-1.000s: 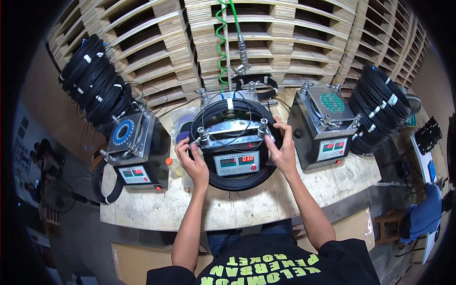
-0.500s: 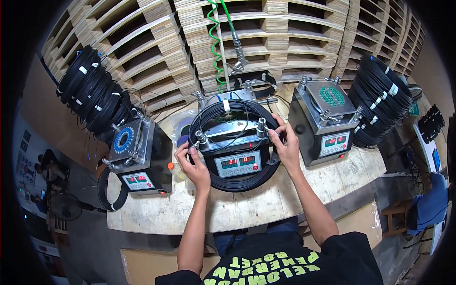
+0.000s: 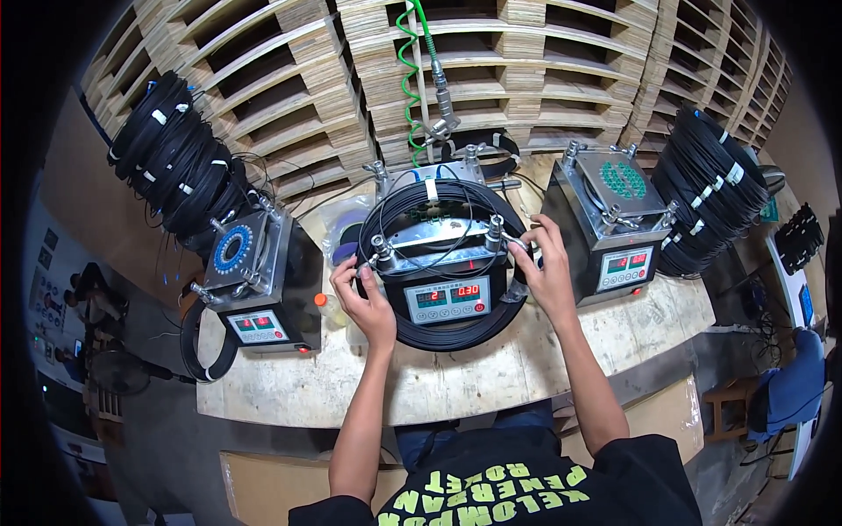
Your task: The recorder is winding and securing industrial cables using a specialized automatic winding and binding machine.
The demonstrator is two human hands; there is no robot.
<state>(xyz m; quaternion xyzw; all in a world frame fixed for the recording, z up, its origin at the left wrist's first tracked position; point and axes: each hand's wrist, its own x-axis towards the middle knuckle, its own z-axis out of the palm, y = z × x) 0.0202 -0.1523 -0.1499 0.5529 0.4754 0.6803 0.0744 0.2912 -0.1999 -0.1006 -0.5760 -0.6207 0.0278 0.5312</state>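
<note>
A coil of black cable (image 3: 443, 337) encircles the upper part of the middle bench machine (image 3: 450, 298), which has a lit red display. My left hand (image 3: 368, 307) is closed at the coil's left side, its thumb and fingertips at the lever of the front-left clamp knob (image 3: 382, 249). On the other side, my right hand (image 3: 548, 263) pinches at the lever of the front-right clamp knob (image 3: 495, 230), thumb below and fingers curved above. The fingertips partly hide what they grip. Loose cable strands loop over the machine's metal top plate.
Another machine (image 3: 254, 289) with a blue ring stands left, and one with a green-dotted plate (image 3: 614, 180) stands right. Cable coils are stacked at the left (image 3: 167, 167) and right (image 3: 706, 197). A green hose (image 3: 424, 35) hangs ahead. An orange-capped bottle (image 3: 321, 301) stands by my left hand.
The whole view has shifted slightly. My right hand's fingers have lifted and spread a little at the right clamp knob. My left hand stays at the left one.
</note>
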